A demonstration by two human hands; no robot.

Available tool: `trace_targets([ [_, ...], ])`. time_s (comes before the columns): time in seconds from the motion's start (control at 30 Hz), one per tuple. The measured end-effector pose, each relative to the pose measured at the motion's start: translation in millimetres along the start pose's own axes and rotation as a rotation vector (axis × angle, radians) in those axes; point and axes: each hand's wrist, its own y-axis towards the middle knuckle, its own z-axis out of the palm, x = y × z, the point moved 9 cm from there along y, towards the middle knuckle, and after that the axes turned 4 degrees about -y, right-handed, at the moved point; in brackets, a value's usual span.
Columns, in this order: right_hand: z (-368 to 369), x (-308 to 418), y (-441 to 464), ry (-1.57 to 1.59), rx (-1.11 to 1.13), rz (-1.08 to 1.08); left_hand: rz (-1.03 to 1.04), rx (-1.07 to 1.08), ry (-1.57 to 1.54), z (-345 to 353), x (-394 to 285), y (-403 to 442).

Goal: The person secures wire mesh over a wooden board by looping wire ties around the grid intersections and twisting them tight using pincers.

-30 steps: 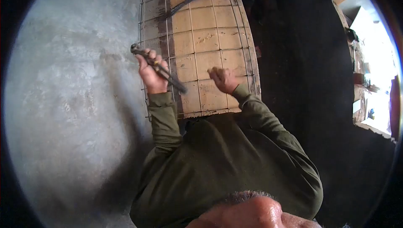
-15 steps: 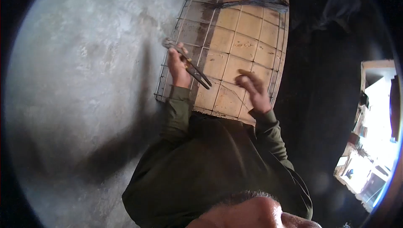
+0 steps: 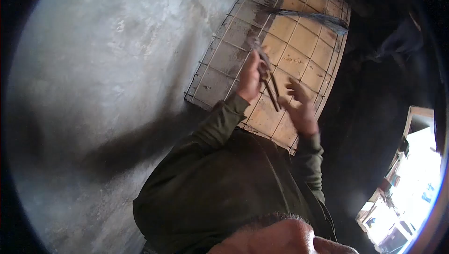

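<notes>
My left hand (image 3: 250, 80) is closed around a pair of pincers (image 3: 274, 84), jaws pointing up and away from me. The two handles stick out below the fist, slightly spread. My right hand (image 3: 302, 110) is just right of the handle ends, fingers apart and somewhat blurred; I see nothing in it, and cannot tell whether the thumb touches a handle. Both hands are over a metal wire mesh (image 3: 223, 67) that lies on a board (image 3: 293, 60), part grey and part yellowish wood. A bundle of thin dark tie wire (image 3: 323, 19) lies across the far part of the mesh.
A grey plastered surface (image 3: 107, 67) fills the left side, with shadows on it. The right side is dark, with a dark cloth-like thing (image 3: 400, 39) at the upper right. A bright opening (image 3: 411, 174) at the lower right shows cluttered objects beyond.
My left hand with the pincers has moved right, closer to my right hand, and the pincers' handles point more downward. The whole view has turned and the mesh sits further right.
</notes>
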Motion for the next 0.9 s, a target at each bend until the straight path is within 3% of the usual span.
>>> trace_targets([
  [0.03, 26, 4, 9, -0.096, 0.047, -0.068, 0.025, 0.03, 0.041, 9, 6, -3],
  [0.1, 55, -10, 18, -0.028, 0.065, -0.015, -0.124, 0.074, 0.118, 3, 27, -8],
  [0.2, 75, -43, 26, -0.069, 0.107, 0.024, 0.003, 0.026, 0.155, 0, 5, -10],
  [0.3, 78, -58, 34, -0.021, 0.093, 0.115, 0.082, 0.01, 0.49, -29, 7, -5],
  [0.37, 80, -66, 41, -0.06, 0.133, 0.199, 0.081, -0.14, 0.631, -57, 7, -6],
  [0.4, 80, -70, 47, -0.067, 0.136, 0.203, 0.189, -0.11, 0.669, -61, -2, -3],
  [0.5, 73, -110, 61, -0.326, 0.067, 0.25, 0.007, -0.16, 0.462, -85, -17, -7],
  [0.57, 67, -134, 73, -0.548, -0.075, 0.158, -0.059, -0.193, 0.336, -100, -8, -5],
  [0.63, 69, -144, 83, -0.571, -0.057, 0.218, -0.157, -0.176, 0.061, -106, 5, -2],
  [0.83, 69, -132, 94, -0.889, -0.045, 0.175, -0.156, -0.13, -0.025, -105, 5, 20],
  [0.9, 69, -101, 101, -0.975, -0.141, 0.045, -0.123, -0.129, -0.009, -105, 2, 31],
])
